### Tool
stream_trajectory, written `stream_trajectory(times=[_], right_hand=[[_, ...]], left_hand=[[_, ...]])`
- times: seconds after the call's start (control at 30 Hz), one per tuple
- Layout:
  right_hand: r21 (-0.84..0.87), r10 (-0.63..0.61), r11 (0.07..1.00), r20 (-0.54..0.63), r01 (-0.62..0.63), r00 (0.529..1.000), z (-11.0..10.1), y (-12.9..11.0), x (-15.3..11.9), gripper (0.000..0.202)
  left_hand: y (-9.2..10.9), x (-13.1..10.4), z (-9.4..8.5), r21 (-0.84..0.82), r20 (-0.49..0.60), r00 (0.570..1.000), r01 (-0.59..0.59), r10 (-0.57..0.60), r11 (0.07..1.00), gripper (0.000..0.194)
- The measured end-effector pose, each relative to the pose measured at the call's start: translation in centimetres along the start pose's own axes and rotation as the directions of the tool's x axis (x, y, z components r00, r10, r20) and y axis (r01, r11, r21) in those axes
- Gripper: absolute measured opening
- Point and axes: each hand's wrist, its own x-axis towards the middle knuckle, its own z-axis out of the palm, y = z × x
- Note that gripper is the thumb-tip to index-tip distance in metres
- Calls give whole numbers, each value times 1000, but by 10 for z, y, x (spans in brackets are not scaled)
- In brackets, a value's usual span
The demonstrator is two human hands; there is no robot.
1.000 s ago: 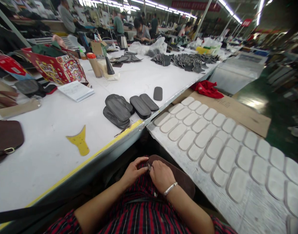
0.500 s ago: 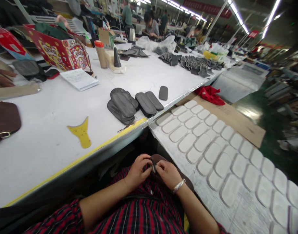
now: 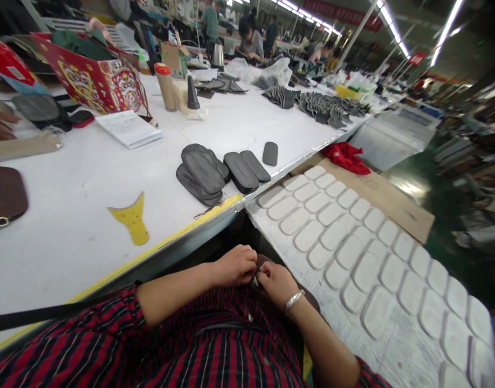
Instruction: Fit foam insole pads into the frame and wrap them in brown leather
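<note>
My left hand (image 3: pixel 236 265) is closed over my lap, its fingers pinched at the edge of a dark brown piece (image 3: pixel 304 293). Right beside it, my right hand (image 3: pixel 277 283), with a silver bracelet at the wrist, is closed too. A small dark bit shows between the two sets of fingertips, too small to name. The brown piece lies on my lap, mostly covered by my hands. On the white table ahead are dark grey oval pads (image 3: pixel 203 172), two more pads (image 3: pixel 241 171) and a single small one (image 3: pixel 270 153).
A yellow template (image 3: pixel 134 221) lies on the white table (image 3: pixel 69 215). To the right, a board (image 3: pixel 320 285) bears rows of pale oval pieces (image 3: pixel 379 312). Farther back are a red patterned bag (image 3: pixel 97 81), a notebook (image 3: pixel 128 128), an orange-lidded cup (image 3: pixel 165 89) and people.
My left hand has risen slightly and turned, its fingers more curled, and the left forearm lies flatter. The view has shifted a little.
</note>
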Motion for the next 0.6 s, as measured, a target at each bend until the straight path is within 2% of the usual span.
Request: stream_trajectory(times=[0.2, 0.37, 0.5, 0.6], right_hand=[[108, 92, 989, 79, -100, 993, 3, 10, 4, 13], [158, 169, 970, 112, -186, 979, 4, 9, 3, 13], [192, 203, 956, 103, -220, 974, 3, 7, 2, 13], [246, 233, 932, 152, -265, 960, 3, 8, 4, 11]], left_hand=[[-2, -3, 1, -74, -32, 999, -20, 18, 997, 5], [-5, -6, 1, -168, -69, 998, -12, 1, 986, 6], [-7, -11, 5, -215, -87, 995, 22, -42, 976, 7], [-5, -15, 10, -203, -125, 988, 63, -90, 977, 13]])
